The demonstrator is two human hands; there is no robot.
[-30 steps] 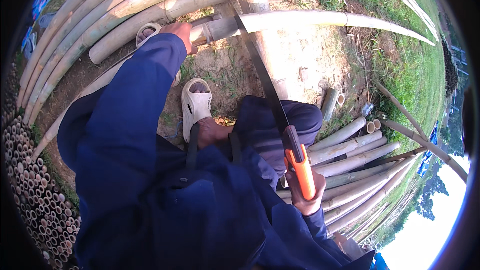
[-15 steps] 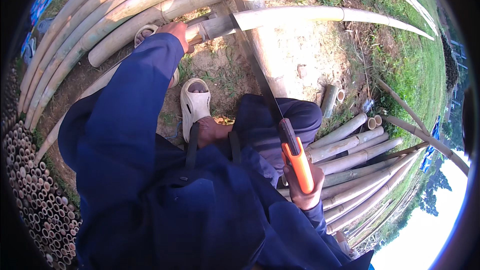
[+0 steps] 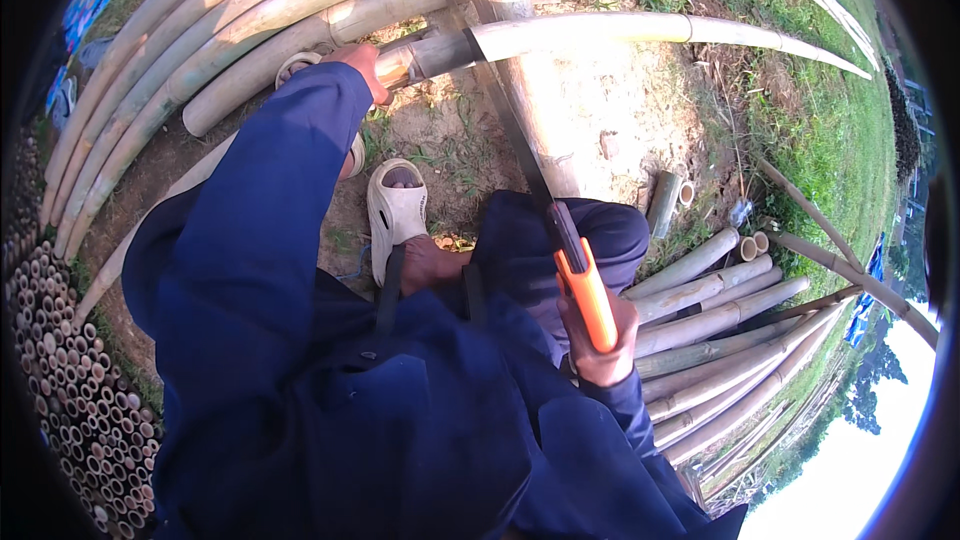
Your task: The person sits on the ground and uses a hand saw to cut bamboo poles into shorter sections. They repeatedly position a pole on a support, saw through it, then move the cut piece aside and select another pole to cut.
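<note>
My right hand (image 3: 611, 352) is closed round the orange and black handle of a hand saw (image 3: 522, 152). The saw's long dark blade slants up and left to a pale bamboo pole (image 3: 610, 30) and meets it close to its left end. My left hand (image 3: 362, 70) grips that left end, its fingers partly hidden. Underneath, the pole crosses a thick bamboo post (image 3: 545, 130) whose far end is cut open in a hollow.
Long bamboo poles (image 3: 290, 15) lie at the upper left. Several cut poles (image 3: 720, 310) are heaped on my right, near a short bamboo piece (image 3: 664, 202). Stacked tube ends (image 3: 80, 380) fill the lower left. My sandalled foot (image 3: 397, 210) rests on the dirt.
My right hand and the saw handle have moved slightly up and left, sliding the blade along the pole. My left hand keeps its hold on the bamboo.
</note>
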